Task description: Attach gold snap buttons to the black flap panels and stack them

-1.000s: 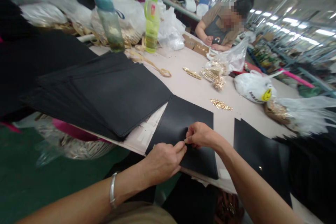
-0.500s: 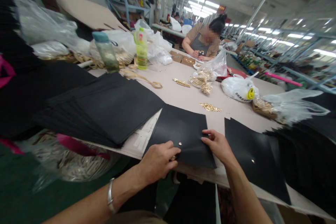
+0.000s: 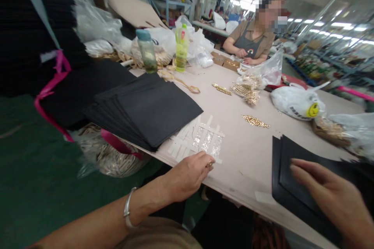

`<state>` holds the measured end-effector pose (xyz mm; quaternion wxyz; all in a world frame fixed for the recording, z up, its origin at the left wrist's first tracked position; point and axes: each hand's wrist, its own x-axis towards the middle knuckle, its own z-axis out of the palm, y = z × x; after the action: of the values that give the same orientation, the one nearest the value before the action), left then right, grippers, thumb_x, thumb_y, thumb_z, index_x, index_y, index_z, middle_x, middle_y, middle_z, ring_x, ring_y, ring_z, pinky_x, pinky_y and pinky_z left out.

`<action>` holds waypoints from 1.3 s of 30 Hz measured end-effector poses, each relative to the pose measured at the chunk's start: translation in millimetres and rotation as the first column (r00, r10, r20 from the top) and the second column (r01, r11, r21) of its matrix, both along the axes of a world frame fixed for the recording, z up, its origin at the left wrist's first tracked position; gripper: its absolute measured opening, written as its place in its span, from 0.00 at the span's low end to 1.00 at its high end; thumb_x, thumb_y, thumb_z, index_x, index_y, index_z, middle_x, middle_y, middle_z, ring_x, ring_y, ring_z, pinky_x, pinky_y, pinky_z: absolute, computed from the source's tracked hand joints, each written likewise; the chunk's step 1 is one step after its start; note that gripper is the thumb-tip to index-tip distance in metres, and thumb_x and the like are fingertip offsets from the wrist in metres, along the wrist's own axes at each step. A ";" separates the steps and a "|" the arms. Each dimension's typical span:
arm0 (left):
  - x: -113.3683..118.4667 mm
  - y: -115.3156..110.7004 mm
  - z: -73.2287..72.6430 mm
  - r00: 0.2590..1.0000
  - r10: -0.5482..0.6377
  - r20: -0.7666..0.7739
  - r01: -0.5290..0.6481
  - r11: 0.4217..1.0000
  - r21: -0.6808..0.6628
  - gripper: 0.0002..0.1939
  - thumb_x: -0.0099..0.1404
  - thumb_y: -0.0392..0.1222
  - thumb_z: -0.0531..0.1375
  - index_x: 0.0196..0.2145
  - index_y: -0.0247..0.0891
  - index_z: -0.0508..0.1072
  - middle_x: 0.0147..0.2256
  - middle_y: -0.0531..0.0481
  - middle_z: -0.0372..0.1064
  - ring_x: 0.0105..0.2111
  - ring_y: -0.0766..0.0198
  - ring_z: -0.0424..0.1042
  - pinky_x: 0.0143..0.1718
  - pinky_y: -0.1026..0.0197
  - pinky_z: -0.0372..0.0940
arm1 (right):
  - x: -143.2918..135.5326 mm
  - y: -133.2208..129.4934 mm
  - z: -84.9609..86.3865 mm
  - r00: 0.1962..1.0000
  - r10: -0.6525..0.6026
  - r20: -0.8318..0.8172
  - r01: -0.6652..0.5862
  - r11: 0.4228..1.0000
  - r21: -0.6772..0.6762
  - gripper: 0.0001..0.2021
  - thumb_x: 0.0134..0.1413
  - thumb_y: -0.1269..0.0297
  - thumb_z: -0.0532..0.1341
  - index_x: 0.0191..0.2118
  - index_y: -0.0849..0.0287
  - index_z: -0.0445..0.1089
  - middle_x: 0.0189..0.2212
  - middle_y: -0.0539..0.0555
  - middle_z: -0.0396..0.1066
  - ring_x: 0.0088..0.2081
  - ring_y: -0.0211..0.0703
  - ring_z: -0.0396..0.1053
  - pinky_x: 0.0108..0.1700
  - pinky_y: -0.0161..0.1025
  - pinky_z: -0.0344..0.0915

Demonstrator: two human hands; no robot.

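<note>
My left hand (image 3: 194, 173) is closed above the table's front edge, beside a taped patch (image 3: 209, 140). A small gold-coloured piece (image 3: 209, 163) shows at its fingers; whether it is a ring or a held fitting I cannot make out. My right hand (image 3: 327, 194) hovers over black sheets (image 3: 288, 159) at the right, its fingers stretched out and the thumb a little apart. The hand hides part of the top sheet. Small gold fittings (image 3: 255, 121) lie in a cluster on the table (image 3: 233, 148). A fanned stack of black sheets (image 3: 157, 109) lies at the left.
A blue-lidded bottle (image 3: 147, 52) and a yellow-green bottle (image 3: 181, 48) stand at the back left. Bagged gold pieces (image 3: 248, 87) and a white bag (image 3: 292, 101) lie to the right. Across the table sits a co-worker (image 3: 251, 42). Pink ribbon (image 3: 52, 89) hangs at the left.
The black sheet between my hands has left the middle, and a sheet now lies on the right pile under my right hand, which moved right. The view has turned left.
</note>
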<state>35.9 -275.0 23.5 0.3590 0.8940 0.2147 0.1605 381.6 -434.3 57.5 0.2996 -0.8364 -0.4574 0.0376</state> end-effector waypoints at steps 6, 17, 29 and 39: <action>-5.7 -2.0 -8.9 0.997 0.002 -0.080 0.002 0.999 0.038 0.13 0.70 0.31 0.45 0.44 0.36 0.68 0.41 0.46 0.68 0.44 0.60 0.69 0.48 0.55 0.66 | -187.5 70.3 -21.5 0.792 0.558 -0.247 -0.507 0.827 0.243 0.11 0.60 0.66 0.61 0.48 0.53 0.73 0.40 0.53 0.76 0.40 0.42 0.73 0.44 0.38 0.68; -45.4 12.8 -18.8 0.973 0.232 -0.015 -0.226 0.927 -0.300 0.14 0.70 0.38 0.47 0.46 0.40 0.70 0.42 0.49 0.70 0.44 0.61 0.69 0.48 0.58 0.62 | -220.3 118.8 -40.8 0.709 0.652 -0.268 -0.534 0.745 0.400 0.04 0.58 0.69 0.62 0.36 0.55 0.75 0.31 0.49 0.77 0.33 0.39 0.73 0.39 0.34 0.67; -112.2 2.8 -44.4 0.596 0.803 -0.035 -0.592 0.409 -0.695 0.18 0.65 0.55 0.55 0.41 0.37 0.70 0.26 0.55 0.67 0.20 0.71 0.58 0.22 0.67 0.52 | -280.1 278.5 -45.4 0.554 0.813 0.180 -0.828 0.561 0.016 0.07 0.65 0.69 0.54 0.41 0.57 0.69 0.38 0.54 0.75 0.42 0.46 0.68 0.45 0.39 0.61; -113.5 6.1 -39.9 0.480 0.877 -0.011 -0.524 0.276 -0.806 0.19 0.62 0.57 0.60 0.37 0.37 0.69 0.26 0.56 0.68 0.19 0.74 0.59 0.19 0.71 0.53 | -240.7 209.3 -58.0 0.452 0.884 0.121 -0.868 0.467 -0.167 0.07 0.68 0.68 0.50 0.39 0.56 0.64 0.33 0.53 0.71 0.37 0.47 0.65 0.39 0.41 0.62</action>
<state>-77.6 -268.9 -16.3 0.5998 0.4102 0.5549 0.4051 140.9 -225.0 -0.5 0.1581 -0.4921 -0.8469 0.1249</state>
